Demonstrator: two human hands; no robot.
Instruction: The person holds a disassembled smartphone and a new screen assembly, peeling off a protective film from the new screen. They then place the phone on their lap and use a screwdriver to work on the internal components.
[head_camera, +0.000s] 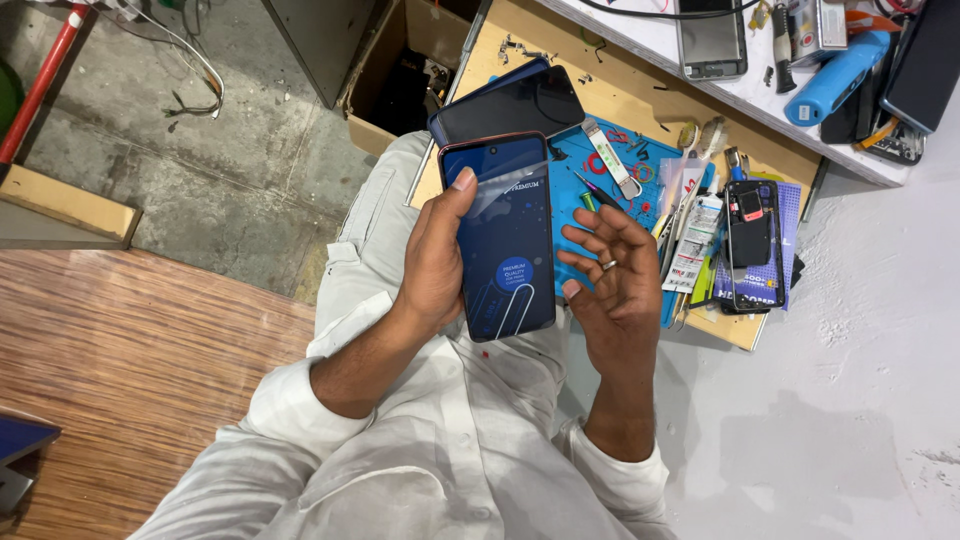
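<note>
light: bright, even | shadows: soft | glare: phone screen | focus: sharp | edges: slightly stretched

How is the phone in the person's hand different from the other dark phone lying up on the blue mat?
The held phone has a reddish rim and a film with a printed blue circle over its screen; the lying phone has a bluish edge and a bare, plain black screen. The held phone is gripped by the left hand, with the right hand open beside it; the lying phone rests untouched. Both are flat, dark slabs.

Floor: grey concrete, left of the bench.
Bench: wooden top.
Board: brown wood, below the concrete.
</note>
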